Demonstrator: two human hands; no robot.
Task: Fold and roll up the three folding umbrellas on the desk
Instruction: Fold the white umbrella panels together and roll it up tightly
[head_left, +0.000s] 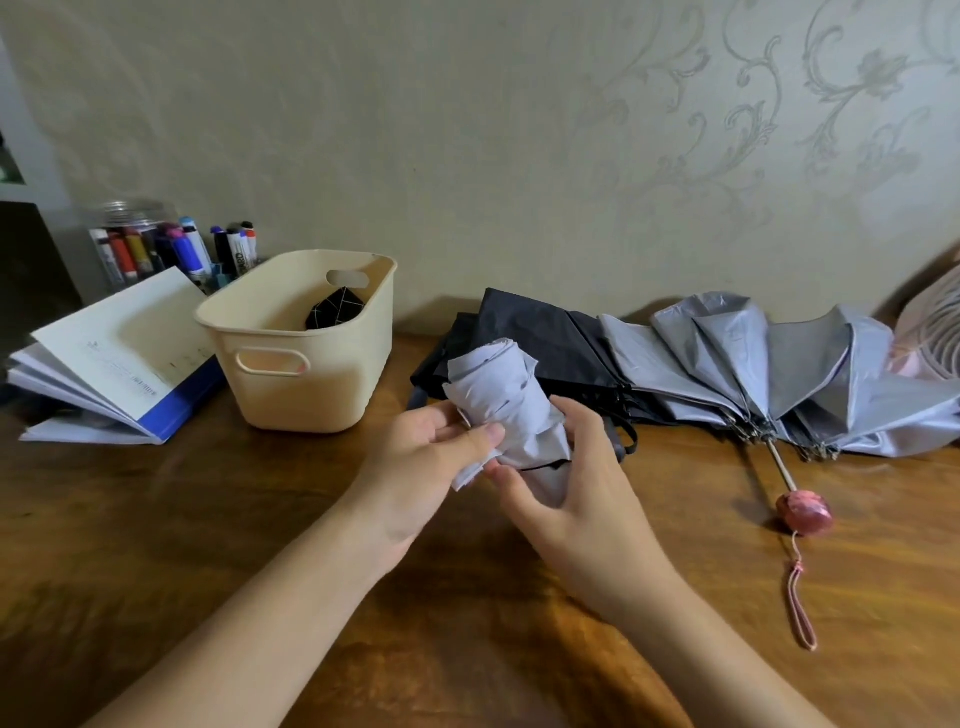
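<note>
Across the wooden desk (208, 519), the largest thing is lying at the back right: a grey umbrella (810, 374), its canopy still splayed, its shaft pointing toward the person and ending in a pink handle (802, 512). Just left of it and touching it, a black umbrella (540, 338) is lying collapsed but loose, not yet rolled. Farther left a cream basket (301, 384) is standing with a black patterned item (335, 309) inside, and beside that a stack of open booklets (119, 353) is fanning out in front of a jar of markers (135, 244).

Nearer the person, a pale lavender umbrella (504, 395) is being held above the desk between both hands, already rolled into a bundle. Its long axis is running away from the person, leaning a little left, with the far end in front of the black umbrella. The right hand (576, 499) is wrapping the bundle from the right side, fingers curled round it. The left hand (421, 467) is pinching a pale tab of fabric at the near end. Both hands are equally close; securing the roll probably depends on carrying that tab round the bundle. Nothing is standing in the way.
</note>
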